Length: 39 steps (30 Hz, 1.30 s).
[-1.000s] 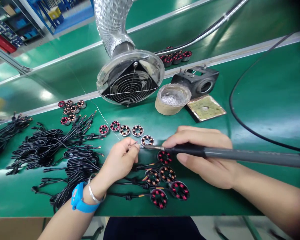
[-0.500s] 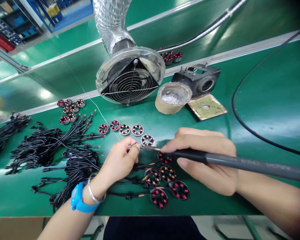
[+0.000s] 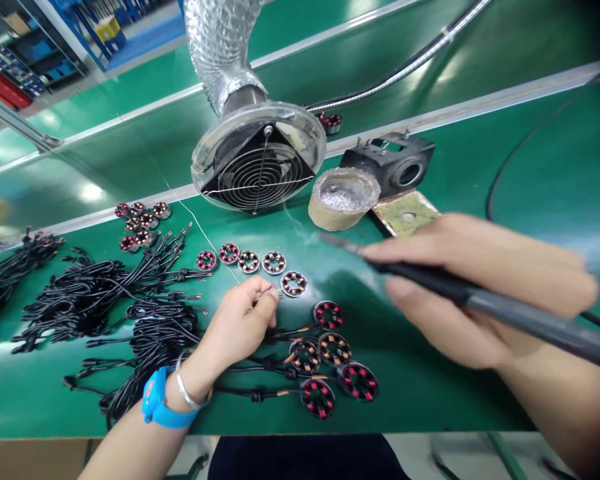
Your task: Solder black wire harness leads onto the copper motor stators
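Note:
My left hand rests on the green bench, fingers pinched on a thin wire end beside a small round stator. My right hand is closed round a dark soldering iron, lifted off the bench with its tip pointing left toward the solder pot. A faint wisp of smoke rises near the tip. Several stators with black leads lie just below my left hand.
A fume-extractor hood on a foil duct hangs at the bench's back. A black iron stand and a yellow sponge tray sit behind the pot. Bundles of black cable fill the left; more stators lie there.
My right hand has lifted the soldering iron up and to the right, away from the stator by my left fingertips. My left hand has stayed put.

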Available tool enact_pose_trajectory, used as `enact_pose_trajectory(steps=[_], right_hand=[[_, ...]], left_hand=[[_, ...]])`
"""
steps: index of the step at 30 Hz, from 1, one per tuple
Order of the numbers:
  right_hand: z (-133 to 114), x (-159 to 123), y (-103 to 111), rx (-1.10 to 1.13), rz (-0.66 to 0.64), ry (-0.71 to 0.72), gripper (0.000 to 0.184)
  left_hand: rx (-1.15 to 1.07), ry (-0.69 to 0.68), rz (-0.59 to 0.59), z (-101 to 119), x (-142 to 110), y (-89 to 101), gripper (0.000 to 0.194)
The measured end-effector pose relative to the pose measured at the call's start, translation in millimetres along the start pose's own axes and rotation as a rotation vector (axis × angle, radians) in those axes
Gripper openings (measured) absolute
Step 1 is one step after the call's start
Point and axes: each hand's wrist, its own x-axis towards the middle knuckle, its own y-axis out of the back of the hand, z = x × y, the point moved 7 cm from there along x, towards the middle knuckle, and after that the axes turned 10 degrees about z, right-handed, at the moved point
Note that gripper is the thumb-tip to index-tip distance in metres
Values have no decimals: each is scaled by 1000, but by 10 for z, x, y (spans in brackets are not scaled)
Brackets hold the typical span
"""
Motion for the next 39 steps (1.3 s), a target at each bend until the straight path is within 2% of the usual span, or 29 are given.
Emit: enact_pose_trajectory(steps=[2,5,7,11,15,18,21,28,39], right_hand=[[119,39,77,-245,12,-15,22],[310,-10,41,-396,-158,5,24],[354,-61,-15,-359,-244,49,24],[260,-64,-119,-127,-139,4,15],[74,-155,-490,195,-146,-37,12],[30,-260,-752,273,-194,-59,11],[53,-314,-879,303,-212,-114,14],[94,-290,-884,305,-149,-240,15],[112,-313,-910,357,-161,-280,20]], left_hand=[[-7,5,-2,0,7,-1,32],[-19,8,4,-3,17,6,32],[-35,16,7,-13,23,10,32],[-112,58,-3,-50,41,2,31],[-220,98,-24,-72,66,-18,30],[-219,84,-25,-68,80,-13,32],[-185,68,-13,-69,87,-1,34],[-87,41,-1,-62,112,2,24],[-102,19,-34,0,102,-13,22]])
